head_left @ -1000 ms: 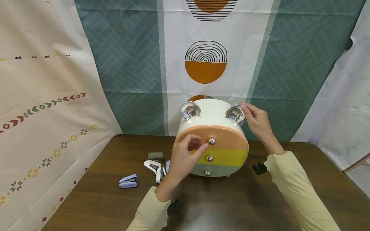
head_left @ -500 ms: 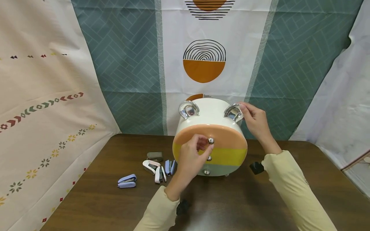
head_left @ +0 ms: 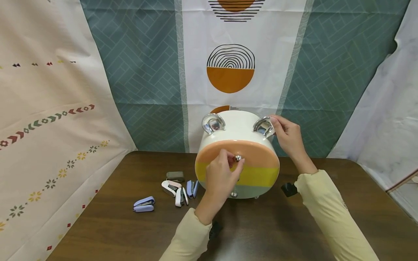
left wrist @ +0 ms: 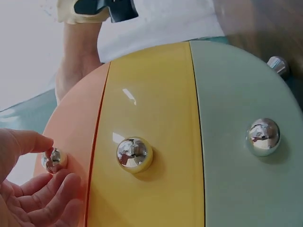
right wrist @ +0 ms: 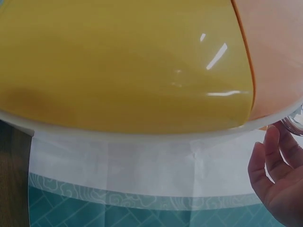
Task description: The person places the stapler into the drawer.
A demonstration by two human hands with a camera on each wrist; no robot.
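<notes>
A round white drawer cabinet (head_left: pixel 243 125) stands on the table, its front striped into an orange drawer (head_left: pixel 258 154), a yellow drawer (left wrist: pixel 156 85) and a green drawer (left wrist: pixel 236 94). Each drawer has a round chrome knob. My left hand (head_left: pixel 222 175) pinches the orange drawer's knob (left wrist: pixel 55 161) between thumb and fingers. The drawers look closed. Two curved chrome ears rise from the cabinet's top. With thumb and fingertips, my right hand (head_left: pixel 290 139) grips the right ear (head_left: pixel 263 127); in the right wrist view that ear is mostly cut off.
Left of the cabinet lie several small staplers: a lilac stapler (head_left: pixel 144 204) off by itself, and a grouped dark green one (head_left: pixel 175 176), white ones and another lilac stapler (head_left: pixel 192 189). A patterned curtain (head_left: pixel 147 72) hangs behind the brown table (head_left: pixel 107 221).
My left hand has moved right across the cabinet's front and closed its fingertips on the orange drawer's knob. My right hand stays at the right ear.
</notes>
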